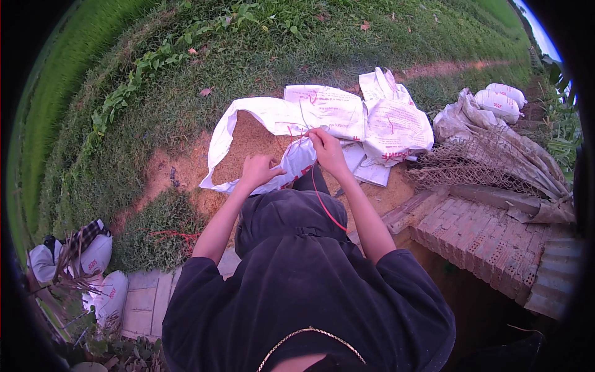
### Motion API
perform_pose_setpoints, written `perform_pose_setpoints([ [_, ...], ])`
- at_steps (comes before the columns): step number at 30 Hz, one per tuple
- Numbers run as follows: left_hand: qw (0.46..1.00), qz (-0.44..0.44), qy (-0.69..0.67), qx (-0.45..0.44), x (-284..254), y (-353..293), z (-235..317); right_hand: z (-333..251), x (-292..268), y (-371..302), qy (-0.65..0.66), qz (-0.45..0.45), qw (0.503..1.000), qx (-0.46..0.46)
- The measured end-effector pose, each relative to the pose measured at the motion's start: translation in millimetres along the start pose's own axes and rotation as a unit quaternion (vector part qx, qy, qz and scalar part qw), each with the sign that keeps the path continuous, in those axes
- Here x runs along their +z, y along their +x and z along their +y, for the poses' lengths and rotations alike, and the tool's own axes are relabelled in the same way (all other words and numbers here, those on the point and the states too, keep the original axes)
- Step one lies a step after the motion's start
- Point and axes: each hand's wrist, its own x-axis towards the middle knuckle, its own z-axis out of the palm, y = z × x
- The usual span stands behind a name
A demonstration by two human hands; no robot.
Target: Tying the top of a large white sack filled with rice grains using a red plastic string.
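In front of me a white sack (218, 141) lies with its mouth wide open, showing loose brown grain-like material (248, 142) inside. My left hand (261, 172) is over the sack's near edge, with thumb and fingers apart. Closed in a pinch at the sack's right side, my right hand (326, 150) grips red string (322, 195), which loops down over my dark clothing. More red strands and a thin grey strip show by the right fingertips. Exactly how the string meets the sack is hidden by the fingers.
Printed white sacks (396, 127) lie flat to the right. Beyond them are a crumpled tarp (474, 133), netting (477, 161) and full sacks (499, 104). A brick ledge (477, 232) borders a dark pit at lower right. Filled sacks (111, 297) stand at lower left.
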Motion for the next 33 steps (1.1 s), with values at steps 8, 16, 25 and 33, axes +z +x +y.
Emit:
perform_pose_setpoints([
  [8,0.996,0.044,-0.022,-0.078,20,11,-41,33,7,-59,-0.232,-0.273,0.931,0.068],
  [16,0.996,0.037,-0.019,-0.075,15,15,-42,39,34,-63,-0.298,-0.285,0.907,0.090],
  [25,0.996,0.026,-0.077,-0.022,15,8,-39,41,54,-62,-0.277,-0.266,0.912,0.141],
  [33,0.937,0.025,-0.318,-0.144,53,28,-53,72,110,-55,-0.128,-0.174,0.966,0.140],
])
